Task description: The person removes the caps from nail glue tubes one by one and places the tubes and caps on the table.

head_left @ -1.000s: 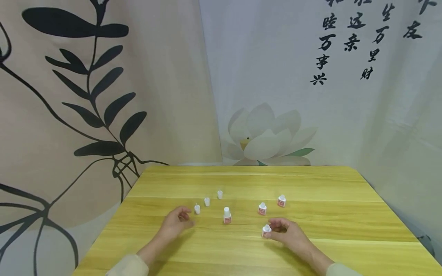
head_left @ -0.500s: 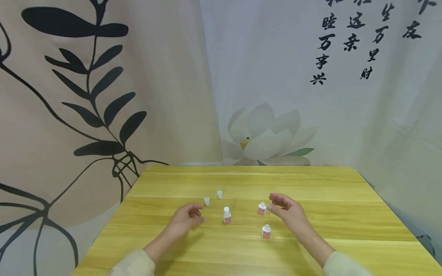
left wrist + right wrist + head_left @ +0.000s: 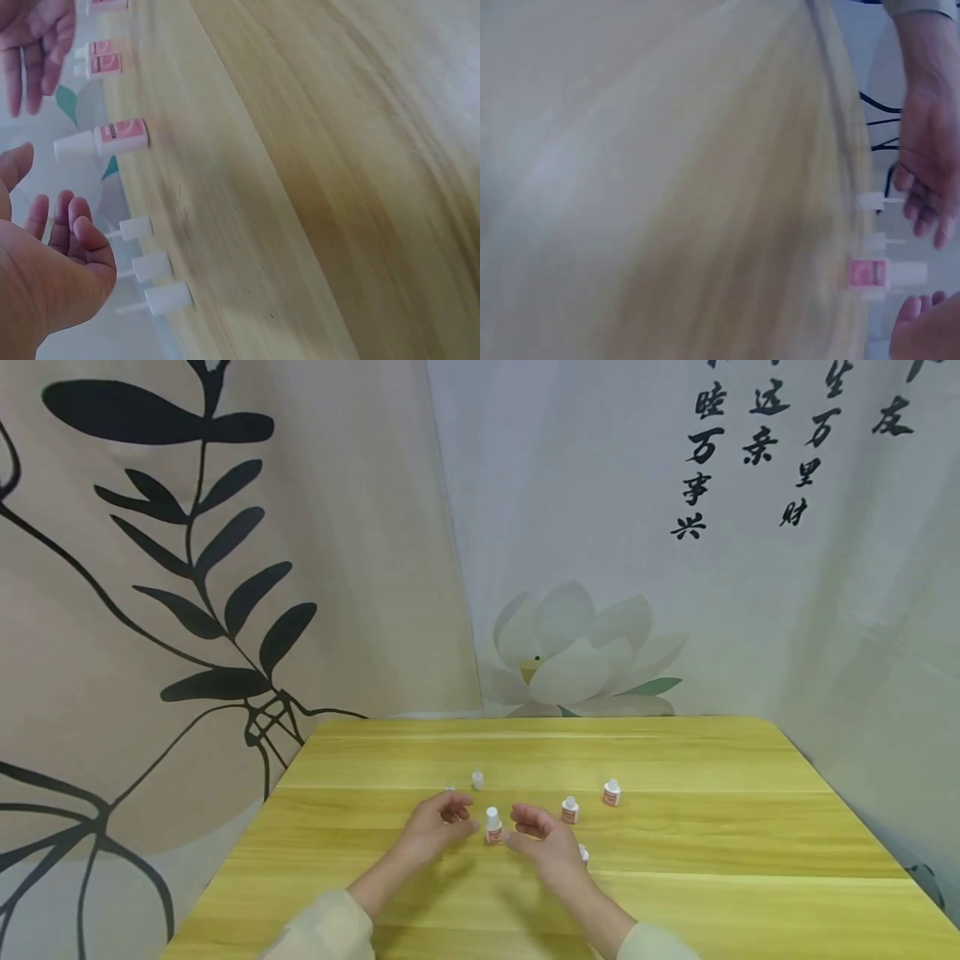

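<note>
A small white bottle with a pink label and tall white cap (image 3: 492,827) stands upright between my hands. My left hand (image 3: 435,829) hovers to its left, fingers loosely bent around nothing. To its right is my right hand (image 3: 549,852), also holding nothing. Both hands look apart from the bottle. Behind the left hand stands a white cap (image 3: 477,781); another is mostly covered by that hand. In the left wrist view, three caps with thin stems stand in a row, the nearest cap (image 3: 169,298) beside my left hand.
Right of the hands stand an uncapped bottle (image 3: 570,811) and a farther uncapped bottle (image 3: 612,792). A third bottle (image 3: 584,855) is partly hidden by my right hand. The wooden table (image 3: 360,752) ends at a printed curtain (image 3: 375,527).
Both hands have come in toward the capped bottle: the left moved right, the right moved left and slightly nearer, away from the back bottles. The bottles have stayed put.
</note>
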Available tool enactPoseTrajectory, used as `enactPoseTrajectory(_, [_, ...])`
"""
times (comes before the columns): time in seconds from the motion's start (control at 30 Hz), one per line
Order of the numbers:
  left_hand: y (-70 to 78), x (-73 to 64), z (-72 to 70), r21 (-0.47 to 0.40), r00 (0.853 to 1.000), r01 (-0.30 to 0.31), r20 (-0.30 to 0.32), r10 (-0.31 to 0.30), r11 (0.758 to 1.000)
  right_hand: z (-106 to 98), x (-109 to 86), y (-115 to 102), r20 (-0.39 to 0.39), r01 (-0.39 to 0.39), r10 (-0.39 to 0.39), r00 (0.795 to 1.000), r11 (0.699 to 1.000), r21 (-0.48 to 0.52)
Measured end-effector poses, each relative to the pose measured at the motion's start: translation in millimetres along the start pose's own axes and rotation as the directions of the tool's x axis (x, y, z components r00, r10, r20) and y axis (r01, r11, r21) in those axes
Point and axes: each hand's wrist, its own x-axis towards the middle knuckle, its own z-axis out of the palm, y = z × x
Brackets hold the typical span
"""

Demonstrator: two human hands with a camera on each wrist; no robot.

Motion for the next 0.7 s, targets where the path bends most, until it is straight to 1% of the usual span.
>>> enactPoseTrajectory(0.13, [-2.1,5.6,3.5,-0.007,1.000,0.011,0.007,-0.011,1.000,13.2,3.4,11.6,-0.048,-0.016,0.015,0.999,1.000,-0.020])
enactPoseTrajectory(0.2, [-2.4,8.3,5.7,0.000,1.000,0.010,0.005,-0.010,1.000,16.9,7.1,16.4,-0.080,-0.026,0.023,0.997,0.999,-0.038])
enactPoseTrajectory(0.27, [-3.3,10.1,7.1,0.008,1.000,0.006,0.008,-0.006,1.000,19.7,11.0,20.1,-0.091,-0.026,0.021,0.996,0.998,-0.054])
enactPoseTrajectory(0.43, [-4.6,14.1,10.1,0.004,1.000,-0.008,0.019,0.008,1.000,23.2,19.6,26.9,-0.075,-0.026,0.021,0.997,0.997,-0.074])
enactPoseTrajectory(0.57, [-6.2,17.0,12.3,-0.004,0.999,-0.022,0.031,0.022,1.000,24.6,24.8,32.6,-0.061,-0.034,0.029,0.998,0.997,-0.074])
enactPoseTrajectory(0.7, [-8.3,19.5,14.7,-0.016,0.999,-0.024,0.043,0.024,1.000,25.6,29.6,37.4,-0.059,-0.039,0.035,0.998,0.996,-0.075])
